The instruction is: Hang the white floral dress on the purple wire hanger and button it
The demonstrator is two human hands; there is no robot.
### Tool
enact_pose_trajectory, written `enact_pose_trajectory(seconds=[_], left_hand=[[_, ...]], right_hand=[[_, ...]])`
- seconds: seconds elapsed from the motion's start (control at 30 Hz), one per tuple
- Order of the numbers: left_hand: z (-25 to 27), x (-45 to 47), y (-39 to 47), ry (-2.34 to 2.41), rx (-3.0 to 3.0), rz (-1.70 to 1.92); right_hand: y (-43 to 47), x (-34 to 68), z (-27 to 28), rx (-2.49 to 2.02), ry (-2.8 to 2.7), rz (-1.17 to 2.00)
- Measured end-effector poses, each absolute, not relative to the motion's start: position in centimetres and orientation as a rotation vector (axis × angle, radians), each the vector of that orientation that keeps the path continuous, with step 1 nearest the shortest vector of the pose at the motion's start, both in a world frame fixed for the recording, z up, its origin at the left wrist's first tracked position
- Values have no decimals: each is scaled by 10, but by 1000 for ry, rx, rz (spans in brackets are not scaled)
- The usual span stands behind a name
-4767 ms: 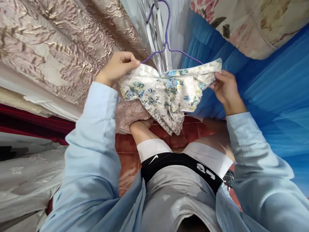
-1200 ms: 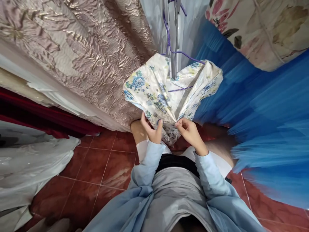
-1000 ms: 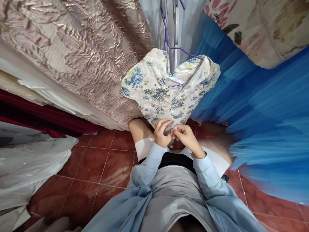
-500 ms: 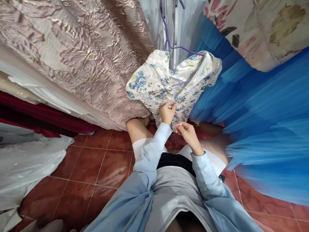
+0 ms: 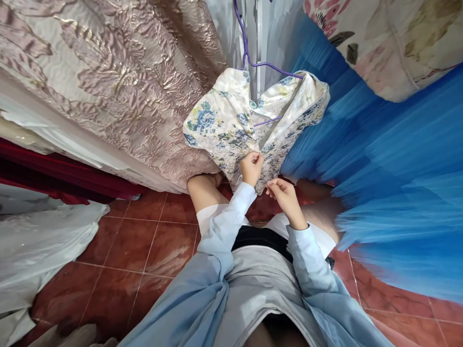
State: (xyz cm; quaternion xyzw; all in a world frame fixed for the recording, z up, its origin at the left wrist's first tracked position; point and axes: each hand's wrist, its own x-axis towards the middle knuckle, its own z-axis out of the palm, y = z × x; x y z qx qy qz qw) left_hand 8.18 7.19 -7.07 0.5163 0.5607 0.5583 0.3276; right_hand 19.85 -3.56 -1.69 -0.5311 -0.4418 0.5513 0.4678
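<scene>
A white blouse (image 5: 222, 120) with blue and yellow-green flowers hangs in front of me on a purple wire hanger (image 5: 273, 66). Its V-shaped neckline gapes, and a bar of the hanger shows through it. At the bottom of that V, my left hand (image 5: 251, 167) is closed, thumb and fingers pinching the blouse's front. My right hand (image 5: 285, 195) is beside the blouse's lower part, lower and to the right of the left one. Its thumb and index finger are pressed together; whatever they hold is too small to make out.
A pinkish brocade garment (image 5: 144, 96) hangs close on the left, with dark red cloth (image 5: 72, 173) and white cloth (image 5: 47, 250) beyond. Blue tulle (image 5: 390, 193) and a floral garment (image 5: 401, 43) crowd the right. Red tiles (image 5: 144, 246) cover the floor around my bare legs.
The blouse and hanger sit slightly higher and further left in view. My left hand keeps its pinch on the blouse; my right hand has shifted slightly to the right, away from it.
</scene>
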Motion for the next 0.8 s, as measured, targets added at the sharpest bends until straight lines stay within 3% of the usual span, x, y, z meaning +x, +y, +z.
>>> enact_pose_trajectory(seconds=[0.3,0.8], left_hand=[[-38,71,-29,1263,1373,1343],[-24,47,-34,1175,1777,1311]], right_hand=[[-33,196,-2,-1322,-1169,1167],[-42,193,15,-1335,-1221,1193]])
